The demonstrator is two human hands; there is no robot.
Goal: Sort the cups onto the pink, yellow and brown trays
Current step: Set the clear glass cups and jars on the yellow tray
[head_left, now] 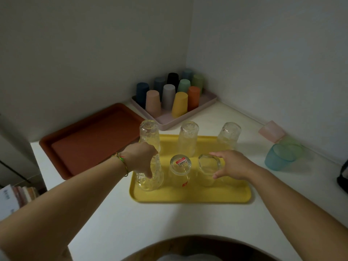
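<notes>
The yellow tray (pixel 190 194) lies in front of me with several clear glasses standing upside down on it. My left hand (pixel 140 159) grips a textured glass (pixel 150 178) at the tray's front left. My right hand (pixel 235 164) holds a short clear glass (pixel 208 169) at the front right. A glass with a red barcode sticker (pixel 180 165) stands between them. The brown tray (pixel 90 140) lies bare to the left. The pink tray (pixel 188 115) at the back carries several coloured plastic cups upside down.
Frosted cups lie on the counter at the right: a pink one (pixel 272 131), a green one (pixel 291 147) and a blue one (pixel 278 157). Walls meet in a corner behind the pink tray. A dark object (pixel 343 178) sits at the right edge. Books (pixel 17 196) stand at lower left.
</notes>
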